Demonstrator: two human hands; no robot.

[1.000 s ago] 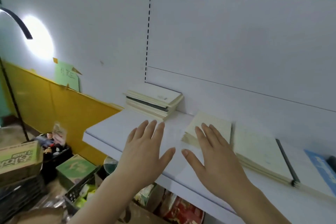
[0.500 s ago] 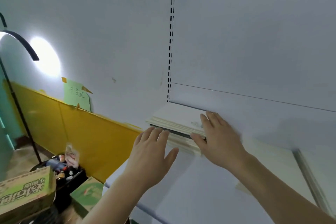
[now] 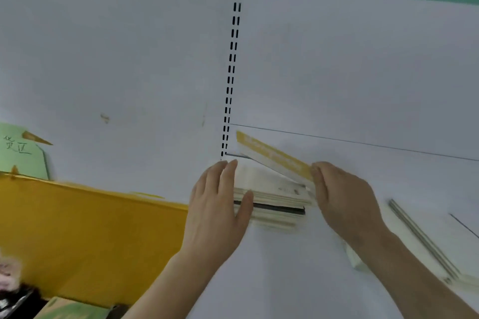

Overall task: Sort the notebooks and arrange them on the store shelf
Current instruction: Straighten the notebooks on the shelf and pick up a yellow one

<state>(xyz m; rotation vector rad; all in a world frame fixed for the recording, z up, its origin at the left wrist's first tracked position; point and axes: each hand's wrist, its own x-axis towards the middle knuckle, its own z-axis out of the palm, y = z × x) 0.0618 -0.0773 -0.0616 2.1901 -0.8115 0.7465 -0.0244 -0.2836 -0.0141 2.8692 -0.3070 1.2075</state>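
Note:
A stack of cream notebooks [image 3: 274,202] with one dark one in it lies at the back left corner of the white shelf [image 3: 285,272]. My left hand [image 3: 220,204] presses flat against the stack's left end, thumb on its front edge. My right hand [image 3: 342,194] holds the right end of the top notebook [image 3: 272,156], white with a yellow band, and tilts it up on edge above the stack.
More notebooks, one with a grey spine [image 3: 420,238], lie on the shelf to the right. A slotted upright [image 3: 230,77] runs up the back panel. Left of the shelf is a yellow wall panel [image 3: 90,228] with a green note [image 3: 20,153]; boxes sit below.
Both hands have gone from hovering over the shelf to the corner stack. The right hand has lifted the top notebook up on edge; the left now presses the stack's end.

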